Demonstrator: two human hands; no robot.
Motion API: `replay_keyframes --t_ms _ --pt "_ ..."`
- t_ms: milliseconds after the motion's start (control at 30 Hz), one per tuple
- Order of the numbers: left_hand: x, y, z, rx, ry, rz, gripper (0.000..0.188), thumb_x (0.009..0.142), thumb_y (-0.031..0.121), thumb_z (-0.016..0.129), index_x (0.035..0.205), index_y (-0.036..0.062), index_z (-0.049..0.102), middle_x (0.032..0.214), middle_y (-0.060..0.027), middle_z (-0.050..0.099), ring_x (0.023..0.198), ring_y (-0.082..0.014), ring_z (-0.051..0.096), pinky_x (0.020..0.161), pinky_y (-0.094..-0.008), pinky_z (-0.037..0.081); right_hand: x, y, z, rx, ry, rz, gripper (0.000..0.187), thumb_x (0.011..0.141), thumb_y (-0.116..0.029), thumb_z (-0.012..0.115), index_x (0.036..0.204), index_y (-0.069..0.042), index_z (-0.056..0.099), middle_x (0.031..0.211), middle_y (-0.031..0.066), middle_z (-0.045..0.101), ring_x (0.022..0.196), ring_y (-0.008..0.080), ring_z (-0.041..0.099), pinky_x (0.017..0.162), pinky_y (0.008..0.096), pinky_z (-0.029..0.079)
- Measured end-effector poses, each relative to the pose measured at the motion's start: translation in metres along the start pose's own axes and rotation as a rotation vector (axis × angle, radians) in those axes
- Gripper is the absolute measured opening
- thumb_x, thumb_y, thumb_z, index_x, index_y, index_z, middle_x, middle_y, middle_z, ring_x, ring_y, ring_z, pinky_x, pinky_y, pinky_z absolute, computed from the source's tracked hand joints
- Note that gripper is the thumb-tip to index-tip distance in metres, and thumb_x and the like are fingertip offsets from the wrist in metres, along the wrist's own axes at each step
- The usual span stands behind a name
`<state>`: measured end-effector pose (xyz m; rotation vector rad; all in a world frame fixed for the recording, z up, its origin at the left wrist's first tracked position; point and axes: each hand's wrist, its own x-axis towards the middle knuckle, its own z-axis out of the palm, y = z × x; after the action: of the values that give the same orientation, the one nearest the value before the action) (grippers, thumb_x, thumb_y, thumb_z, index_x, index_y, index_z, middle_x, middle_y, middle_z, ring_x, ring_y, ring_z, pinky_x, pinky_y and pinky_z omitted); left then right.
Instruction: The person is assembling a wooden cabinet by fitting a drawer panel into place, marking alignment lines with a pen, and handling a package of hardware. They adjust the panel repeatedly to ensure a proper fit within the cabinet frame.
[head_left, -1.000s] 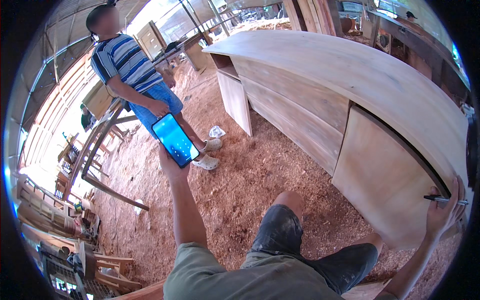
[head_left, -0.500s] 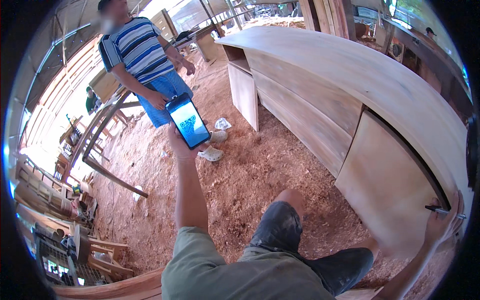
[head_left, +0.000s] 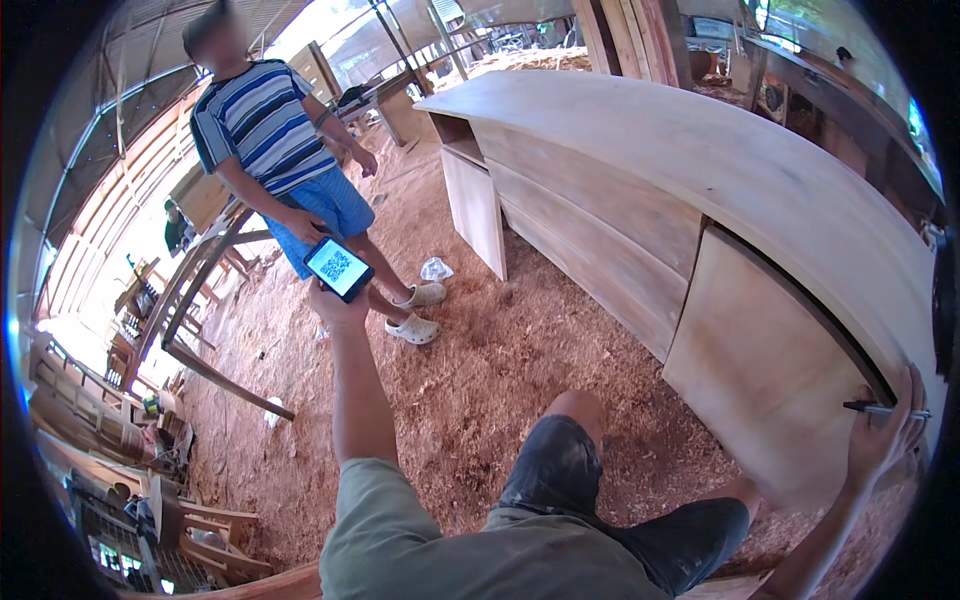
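Out in front of me, my left hand (head_left: 339,306) grips a phone (head_left: 339,268) in a dark case, its lit screen bearing a square black-and-white code. The phone is now tilted and turned toward a flatter angle. At the far right, my right hand (head_left: 880,440) rests on the front edge of a wooden cabinet (head_left: 600,245), beside its door panel (head_left: 765,370). A pen (head_left: 866,407) is held across that hand's fingers, its dark end pointing left. Part of the pen is hidden behind the fingers.
A person in a striped shirt (head_left: 268,125) and blue shorts stands beyond the phone, one hand close behind it. Wood shavings (head_left: 470,400) cover the floor. A wooden frame table (head_left: 220,370) stands at left. One cabinet door (head_left: 475,215) hangs open at the far end.
My left hand has brought the phone left and lower in view and tilted it. The whole scene has shifted slightly. My right hand stays at the cabinet edge with the pen.
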<state>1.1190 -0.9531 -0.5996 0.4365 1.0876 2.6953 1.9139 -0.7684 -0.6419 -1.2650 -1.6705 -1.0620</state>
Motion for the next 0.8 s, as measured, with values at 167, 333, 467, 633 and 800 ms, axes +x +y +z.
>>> replay_keyframes --t_ms 167,333,467,633,800 --pt "0.038 0.017 -0.026 -0.216 0.167 -0.147 0.049 0.097 0.036 0.032 0.126 0.006 0.059 0.122 -0.0178 0.065 0.111 -0.0423 0.062 0.091 -0.0593 0.048 0.001 0.0 -0.001 -0.006 0.009 -0.014 0.057 0.09 -0.035 0.073 0.139 -0.012 0.053 0.137 0.0087 0.061 0.127 0.0324 0.056 0.105 0.0469 0.04" --pt "0.062 0.034 -0.056 -0.162 0.243 -0.168 0.054 0.097 0.04 0.028 0.124 0.0041 0.058 0.12 -0.0214 0.063 0.107 -0.0409 0.062 0.089 -0.0569 0.049 0.004 -0.004 -0.003 -0.01 -0.009 -0.028 0.057 0.092 -0.039 0.07 0.139 -0.012 0.053 0.137 0.0091 0.06 0.127 0.033 0.056 0.105 0.0476 0.04" --pt "0.055 0.035 -0.043 -0.151 0.22 -0.114 0.051 0.098 0.041 0.027 0.123 0.0102 0.059 0.124 -0.0156 0.063 0.11 -0.0381 0.059 0.089 -0.0566 0.048 0.003 -0.003 -0.005 -0.02 -0.001 -0.059 0.058 0.094 -0.043 0.067 0.138 -0.008 0.053 0.138 0.0105 0.06 0.128 0.0342 0.054 0.106 0.0486 0.038" --pt "0.063 0.046 -0.039 -0.192 0.312 -0.033 0.049 0.099 0.044 0.029 0.123 0.0119 0.057 0.125 -0.0151 0.061 0.111 -0.0395 0.058 0.091 -0.0582 0.048 0.005 -0.005 -0.002 -0.023 0.017 -0.062 0.059 0.095 -0.046 0.065 0.138 -0.008 0.053 0.138 0.011 0.06 0.128 0.0348 0.054 0.107 0.0493 0.038" --pt "0.071 0.035 -0.034 -0.191 0.345 0.003 0.054 0.098 0.051 0.03 0.124 0.011 0.055 0.123 -0.0156 0.06 0.111 -0.0409 0.058 0.092 -0.0606 0.046 0.003 -0.004 -0.004 -0.063 0.009 -0.043 0.058 0.095 -0.046 0.064 0.138 -0.01 0.053 0.138 0.0107 0.06 0.128 0.0334 0.055 0.107 0.0499 0.039"
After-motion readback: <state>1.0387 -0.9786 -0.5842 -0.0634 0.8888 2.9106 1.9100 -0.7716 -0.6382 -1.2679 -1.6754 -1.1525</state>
